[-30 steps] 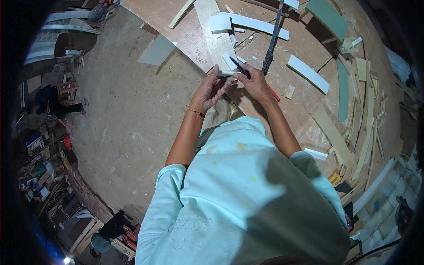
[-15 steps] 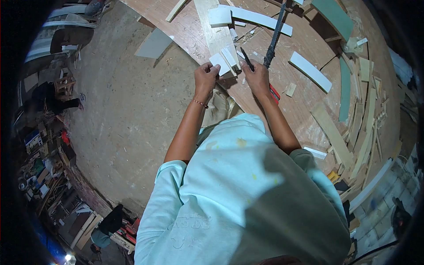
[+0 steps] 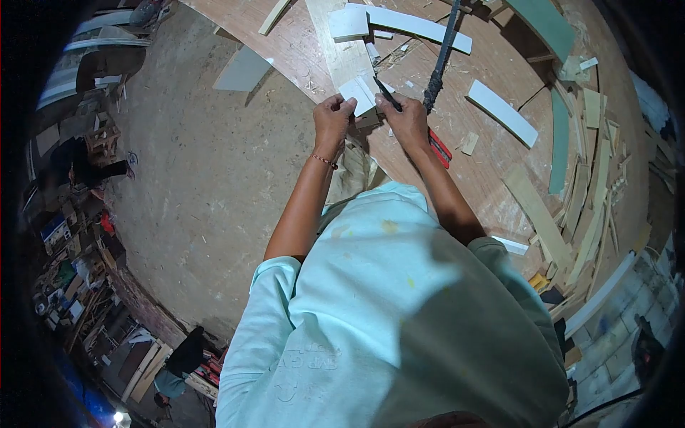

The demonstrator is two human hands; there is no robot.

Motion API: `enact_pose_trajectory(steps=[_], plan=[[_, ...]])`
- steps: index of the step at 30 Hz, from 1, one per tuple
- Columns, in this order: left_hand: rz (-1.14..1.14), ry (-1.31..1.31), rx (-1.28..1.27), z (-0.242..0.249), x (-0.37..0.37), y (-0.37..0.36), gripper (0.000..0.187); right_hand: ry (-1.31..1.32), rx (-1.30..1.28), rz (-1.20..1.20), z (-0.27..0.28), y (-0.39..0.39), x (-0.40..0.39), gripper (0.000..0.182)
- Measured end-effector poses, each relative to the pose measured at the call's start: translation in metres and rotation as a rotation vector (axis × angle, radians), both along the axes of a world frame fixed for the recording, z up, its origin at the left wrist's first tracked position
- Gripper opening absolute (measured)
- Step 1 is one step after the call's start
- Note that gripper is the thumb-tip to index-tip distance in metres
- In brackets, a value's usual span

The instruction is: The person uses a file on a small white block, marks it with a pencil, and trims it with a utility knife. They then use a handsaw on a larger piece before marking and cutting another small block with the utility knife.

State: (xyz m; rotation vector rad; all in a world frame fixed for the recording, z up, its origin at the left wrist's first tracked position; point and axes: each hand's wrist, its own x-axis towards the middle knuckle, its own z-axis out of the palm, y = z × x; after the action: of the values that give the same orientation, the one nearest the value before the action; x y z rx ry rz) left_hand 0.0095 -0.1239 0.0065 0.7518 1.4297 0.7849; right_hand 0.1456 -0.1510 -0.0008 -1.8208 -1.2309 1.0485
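Observation:
My left hand (image 3: 332, 124) pinches the near left edge of a small white wooden piece (image 3: 354, 89), with thumb and fingers closed on it. It is held over the near end of a pale plank (image 3: 342, 63) at the bench edge. My right hand (image 3: 408, 125) is closed around a black pencil-like tool (image 3: 386, 93), whose upper end points away and to the left. Fingers of that hand are close to the right side of the white piece; whether they touch it is hard to see. A red tool (image 3: 439, 148) lies beside my right wrist.
On the workbench (image 3: 457, 78) lie a white block (image 3: 348, 23), curved white strips (image 3: 501, 114) and a dark metal bar (image 3: 443, 60). Green curved pieces (image 3: 542, 28) and a heap of wooden offcuts (image 3: 589, 207) are to the right. Another person (image 3: 175, 371) is at lower left.
My right hand has shifted a little left, bringing the black tool against or over the white piece's right side. A narrow white strip at that piece now sits closer in line with it.

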Motion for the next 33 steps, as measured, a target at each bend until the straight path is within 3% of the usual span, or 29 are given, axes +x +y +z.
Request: enact_pose_trajectory(steps=[11, 16, 19, 33], plan=[[0.013, -0.010, -0.017, -0.004, 0.001, 0.002, 0.014, 0.039, -0.056, -0.024, -0.001, 0.000, 0.000, 0.026], [-0.038, 0.016, 0.017, -0.014, -0.003, 0.002, 0.013, -0.094, 0.028, 0.055, -0.003, -0.001, 0.002, 0.028], [-0.070, 0.007, -0.037, -0.012, -0.005, 0.005, 0.013, -0.011, -0.003, -0.004, 0.003, 0.000, 0.001, 0.029], [0.011, -0.063, -0.051, -0.001, 0.000, 0.003, 0.010, -0.027, -0.003, -0.012, -0.004, 0.000, -0.001, 0.025]])
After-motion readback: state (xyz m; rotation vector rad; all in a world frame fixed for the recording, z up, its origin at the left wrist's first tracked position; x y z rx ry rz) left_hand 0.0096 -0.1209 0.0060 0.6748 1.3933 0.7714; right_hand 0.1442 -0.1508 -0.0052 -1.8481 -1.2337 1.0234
